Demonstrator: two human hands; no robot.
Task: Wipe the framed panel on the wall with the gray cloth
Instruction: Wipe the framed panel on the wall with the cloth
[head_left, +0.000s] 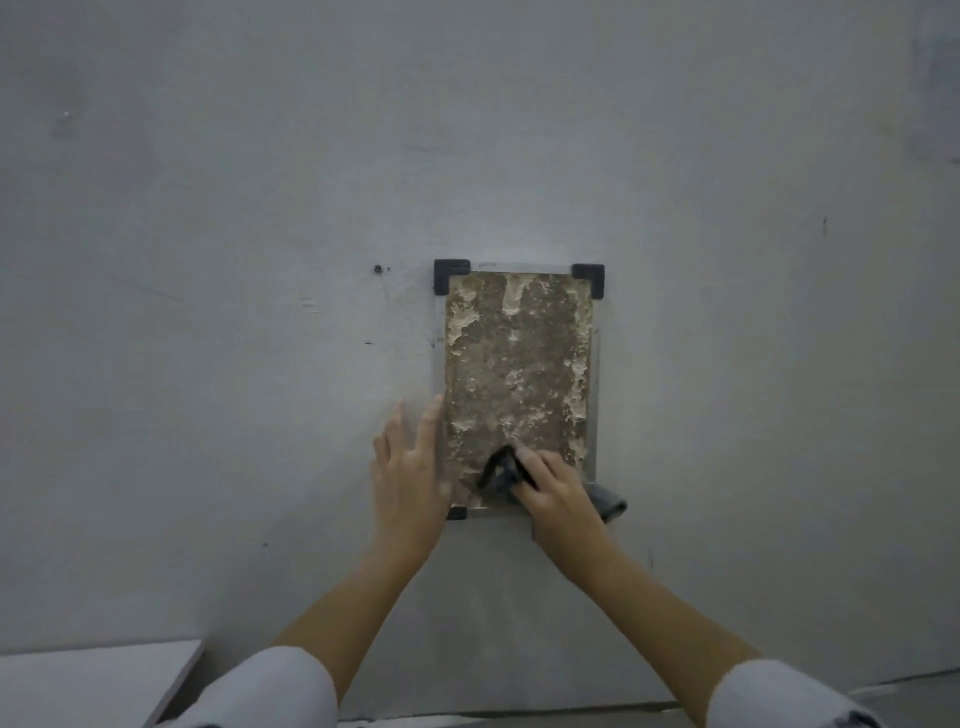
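Two pale sleeves (275, 691) reach up from the bottom edge. Right hand (558, 493) has its grip pinching the bunched gray cloth (501, 475) against the panel's lower part, while left hand (410, 467) lies flat, fingers spread, at the left edge. Beyond, the framed panel (517, 374), crusted with pale patches, hangs on the gray wall (208, 208) with black corner brackets (451, 274).

Plain gray wall (208, 182), scuffed and marked. Small dark screw hole (377, 268) up left, thin dark scratch (824, 226) far right. White board (93, 680) lying low in the left corner. Strip of floor (909, 691) at bottom right.
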